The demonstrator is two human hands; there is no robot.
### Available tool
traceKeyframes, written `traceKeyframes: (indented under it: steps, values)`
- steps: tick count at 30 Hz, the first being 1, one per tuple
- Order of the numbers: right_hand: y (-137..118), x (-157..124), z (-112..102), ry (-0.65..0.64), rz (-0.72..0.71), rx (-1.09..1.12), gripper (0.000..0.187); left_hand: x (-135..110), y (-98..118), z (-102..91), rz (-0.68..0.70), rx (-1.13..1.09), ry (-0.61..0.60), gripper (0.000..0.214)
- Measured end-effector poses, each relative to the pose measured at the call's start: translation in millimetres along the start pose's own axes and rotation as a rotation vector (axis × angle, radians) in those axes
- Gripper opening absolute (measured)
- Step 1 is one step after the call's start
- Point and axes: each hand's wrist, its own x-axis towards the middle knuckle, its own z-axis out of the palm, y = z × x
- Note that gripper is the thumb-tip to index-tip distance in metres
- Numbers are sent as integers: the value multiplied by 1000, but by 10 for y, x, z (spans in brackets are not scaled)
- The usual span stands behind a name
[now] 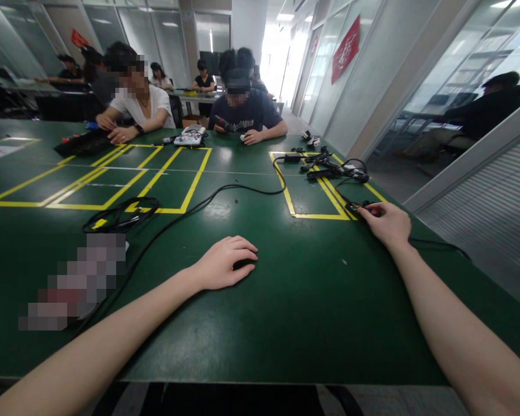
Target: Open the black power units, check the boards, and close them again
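two bare hands are seen over one big, shiny green table [286,323], set well apart. the left hand [225,263] is rested on the table top, its fingers bent a little, with a gap left between the thumb and the fingers. by the right hand [389,226], one small black piece [352,206] is pinched in the fingertips, near the table's right edge; what kind of piece it is cannot be told.

just past it, one messy pile of black cords [327,169] is spread over yellow tape lines [320,216], too tangled to be counted. two small black and white blocks [315,143] are set behind the pile. one long black cord [216,193] is stretched from one black box [292,158] beside the pile to the left side. there, one loop of thin black cord [130,221] and one flat, blurred thing [84,277] are seen. across the table, two people are seated, one in a white top [158,104], one in a dark blue top [260,110].
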Motion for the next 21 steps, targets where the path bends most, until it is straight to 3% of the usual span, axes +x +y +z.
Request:
traceKeyframes:
  steps: [6,12,21]
  values:
    - [-42,-12,-1,-90,-13,-2,22,2,0,-4,-2,-4,3,16]
    - [-12,-16,21,-111,36,134,31,-4,-10,5,-3,-3,-3,16]
    - [-82,-16,11,-121,55,140,42,0,-5,-3,-1,-7,-6,15]
